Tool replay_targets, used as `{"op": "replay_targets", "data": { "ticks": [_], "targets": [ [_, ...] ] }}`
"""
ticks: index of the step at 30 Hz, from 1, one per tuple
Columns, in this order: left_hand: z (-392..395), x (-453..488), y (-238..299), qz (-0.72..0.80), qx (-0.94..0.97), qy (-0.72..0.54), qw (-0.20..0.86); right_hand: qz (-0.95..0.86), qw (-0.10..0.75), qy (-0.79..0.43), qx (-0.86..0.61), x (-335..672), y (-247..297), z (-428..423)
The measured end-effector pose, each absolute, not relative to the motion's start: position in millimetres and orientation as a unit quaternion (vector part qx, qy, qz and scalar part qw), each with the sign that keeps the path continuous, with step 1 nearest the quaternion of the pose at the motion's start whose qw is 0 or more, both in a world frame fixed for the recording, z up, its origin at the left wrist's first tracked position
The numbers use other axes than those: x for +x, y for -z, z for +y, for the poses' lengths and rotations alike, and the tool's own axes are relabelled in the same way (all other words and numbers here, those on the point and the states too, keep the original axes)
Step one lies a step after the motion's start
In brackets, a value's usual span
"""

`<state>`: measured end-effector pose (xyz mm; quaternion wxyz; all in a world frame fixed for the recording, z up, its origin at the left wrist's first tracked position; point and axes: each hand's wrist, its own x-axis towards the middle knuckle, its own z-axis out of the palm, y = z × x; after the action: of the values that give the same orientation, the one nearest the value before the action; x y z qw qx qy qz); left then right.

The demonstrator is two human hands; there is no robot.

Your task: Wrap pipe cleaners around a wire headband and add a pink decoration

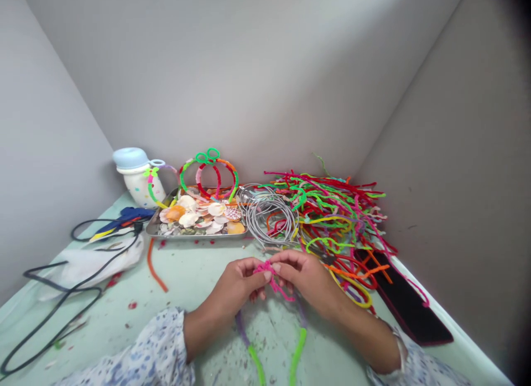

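Both hands meet over the front middle of the table. My left hand (243, 281) pinches a bent pink pipe cleaner (277, 286) between thumb and fingers. On the other side, my right hand (305, 275) grips the same pink piece, fingertips almost touching those of the left. One pink end hangs loose below the fingers. From beneath the hands a band wrapped in purple and bright green (297, 353) runs down in two arms towards me. Where the pink piece joins this band is hidden by my fingers.
Behind the hands stand a metal tray (199, 238) of seashells, finished-looking wrapped hoops (237, 181), coiled grey wire (269, 214) and a heap of colourful pipe cleaners (332, 209). A lidded white jar (141, 181), black cable (74, 289) and plastic bag (83, 267) lie left; a black strip (410, 308) right.
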<state>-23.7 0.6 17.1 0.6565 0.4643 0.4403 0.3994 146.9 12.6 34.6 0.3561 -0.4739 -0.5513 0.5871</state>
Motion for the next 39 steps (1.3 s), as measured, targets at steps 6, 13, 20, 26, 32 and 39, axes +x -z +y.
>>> {"op": "replay_targets", "data": {
  "ticks": [6, 13, 20, 26, 32, 39],
  "targets": [
    [2, -23, -19, 0.474, 0.453, -0.432, 0.619, -0.589, 0.345, -0.582, -0.442, 148, -34, 11],
    [-1, -21, -19, 0.472, 0.480, -0.406, 0.618, -0.606, 0.366, -0.554, -0.438, 146, -31, 9],
    [-1, -19, -16, 0.464, 0.501, -0.368, 0.631, -0.626, 0.348, -0.540, -0.442, 147, -35, 10],
    [-3, -19, -14, 0.464, 0.509, -0.378, 0.619, -0.611, 0.333, -0.550, -0.462, 146, -27, 12],
    [-3, -18, -15, 0.465, 0.502, -0.382, 0.621, -0.634, 0.327, -0.544, -0.441, 149, -23, 12],
    [-4, -17, -16, 0.460, 0.495, -0.380, 0.631, -0.602, 0.302, -0.604, -0.426, 150, -28, 13]
  ]
}}
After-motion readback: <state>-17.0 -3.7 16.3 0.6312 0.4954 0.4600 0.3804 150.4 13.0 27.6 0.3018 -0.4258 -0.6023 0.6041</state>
